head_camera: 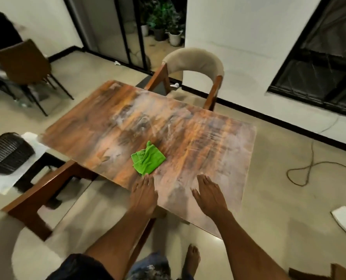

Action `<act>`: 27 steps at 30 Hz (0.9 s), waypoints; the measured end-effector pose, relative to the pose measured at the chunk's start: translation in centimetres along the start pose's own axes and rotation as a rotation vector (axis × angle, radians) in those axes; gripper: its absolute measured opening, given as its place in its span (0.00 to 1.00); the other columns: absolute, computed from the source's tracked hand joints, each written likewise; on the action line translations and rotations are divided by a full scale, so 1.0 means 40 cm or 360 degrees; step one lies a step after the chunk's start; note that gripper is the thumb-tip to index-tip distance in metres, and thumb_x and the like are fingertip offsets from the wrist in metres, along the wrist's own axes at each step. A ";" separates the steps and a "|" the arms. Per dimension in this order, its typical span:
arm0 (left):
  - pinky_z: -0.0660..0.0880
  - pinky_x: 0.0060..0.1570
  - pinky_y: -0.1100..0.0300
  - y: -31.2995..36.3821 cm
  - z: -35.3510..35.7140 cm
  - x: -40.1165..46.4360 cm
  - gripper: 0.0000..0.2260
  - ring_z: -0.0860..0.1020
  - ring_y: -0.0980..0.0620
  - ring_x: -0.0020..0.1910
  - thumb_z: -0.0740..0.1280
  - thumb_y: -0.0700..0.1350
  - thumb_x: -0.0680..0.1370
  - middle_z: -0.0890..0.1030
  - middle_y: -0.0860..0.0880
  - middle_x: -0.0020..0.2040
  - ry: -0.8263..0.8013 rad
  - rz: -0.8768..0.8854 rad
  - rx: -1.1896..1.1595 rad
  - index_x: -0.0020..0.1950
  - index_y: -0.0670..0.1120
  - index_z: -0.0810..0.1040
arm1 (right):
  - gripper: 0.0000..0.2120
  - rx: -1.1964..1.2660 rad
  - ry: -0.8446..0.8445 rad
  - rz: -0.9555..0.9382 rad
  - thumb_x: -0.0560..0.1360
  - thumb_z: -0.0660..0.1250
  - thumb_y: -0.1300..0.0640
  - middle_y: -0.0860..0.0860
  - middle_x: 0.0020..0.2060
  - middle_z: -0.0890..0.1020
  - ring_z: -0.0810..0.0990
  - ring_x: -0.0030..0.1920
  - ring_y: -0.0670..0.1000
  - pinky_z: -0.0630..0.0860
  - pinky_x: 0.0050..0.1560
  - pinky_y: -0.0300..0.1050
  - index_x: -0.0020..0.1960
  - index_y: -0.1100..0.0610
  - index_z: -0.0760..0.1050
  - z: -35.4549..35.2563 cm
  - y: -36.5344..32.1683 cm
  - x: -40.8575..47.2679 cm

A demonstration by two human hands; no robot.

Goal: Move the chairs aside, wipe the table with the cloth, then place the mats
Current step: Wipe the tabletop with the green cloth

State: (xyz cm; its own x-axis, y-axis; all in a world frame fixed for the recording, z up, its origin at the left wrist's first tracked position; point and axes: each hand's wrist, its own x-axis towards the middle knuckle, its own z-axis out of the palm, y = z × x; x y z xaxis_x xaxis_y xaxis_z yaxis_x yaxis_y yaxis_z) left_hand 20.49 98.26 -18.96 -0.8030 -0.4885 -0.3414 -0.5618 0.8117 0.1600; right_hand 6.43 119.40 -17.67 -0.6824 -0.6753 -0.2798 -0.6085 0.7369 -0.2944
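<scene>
**Green cloth at twelve o'clock from the left fingertips, both hands flat and released**

Left to right. At nine o'clock in the view, a dark woven wicker basket (5, 153) sits tipped on a white sheet beside the table; what it holds cannot be seen. Below it, at seven o'clock, a wooden-framed chair with a pale cushioned back (36, 207) stands at the table's near left corner. The long rectangular brown wood-grain table (188, 126) runs from ten o'clock toward four o'clock, its surface streaked with pale smears.

The crumpled bright-green cloth (148, 158) lies on the table near the front edge, its longer axis roughly from seven to one o'clock. The left hand (143, 196) is stretched flat, fingers (148, 179) straight and released, their tips just touching the cloth's near corner; the cloth lies at twelve o'clock from them. The right hand (209, 196) is likewise open and holds nothing, resting low over the table, with the cloth at ten o'clock from it and apart. The left hand is plainly the nearer, so a short forward reach should gather the cloth for wiping.

At twelve o'clock, a second wooden chair with a curved beige padded backrest (194, 63) stands at the far edge. No mats are evident.
</scene>
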 end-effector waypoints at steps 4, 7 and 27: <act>0.50 0.83 0.48 -0.059 -0.003 0.010 0.30 0.51 0.44 0.87 0.57 0.50 0.87 0.52 0.41 0.87 -0.0042 -0.0128 -0.0036 0.86 0.41 0.51 | 0.34 0.0025 -0.0056 -0.0182 0.84 0.47 0.41 0.62 0.77 0.72 0.69 0.78 0.62 0.70 0.73 0.58 0.78 0.64 0.67 0.025 -0.066 0.105; 0.51 0.83 0.50 -0.123 0.015 0.032 0.31 0.51 0.45 0.86 0.56 0.51 0.87 0.52 0.42 0.87 -0.0063 -0.0207 -0.0042 0.87 0.41 0.50 | 0.41 0.0095 -0.0113 -0.0251 0.78 0.40 0.38 0.62 0.75 0.74 0.71 0.77 0.63 0.72 0.71 0.59 0.77 0.64 0.69 0.062 -0.118 0.175; 0.48 0.84 0.52 -0.495 0.242 0.536 0.26 0.52 0.52 0.86 0.51 0.51 0.89 0.55 0.47 0.87 0.0521 -0.0046 -0.0245 0.87 0.45 0.55 | 0.38 -0.0044 0.0399 0.0274 0.87 0.50 0.40 0.67 0.84 0.49 0.48 0.85 0.66 0.51 0.83 0.63 0.86 0.64 0.46 0.518 -0.446 0.789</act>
State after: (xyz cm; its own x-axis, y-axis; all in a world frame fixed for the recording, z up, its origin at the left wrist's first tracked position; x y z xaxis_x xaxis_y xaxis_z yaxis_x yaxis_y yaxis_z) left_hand 16.34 74.83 -38.42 -0.7935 -0.6074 -0.0369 -0.5885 0.7505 0.3008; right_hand 4.14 84.30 -40.19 -0.8530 -0.5145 -0.0883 -0.4838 0.8427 -0.2361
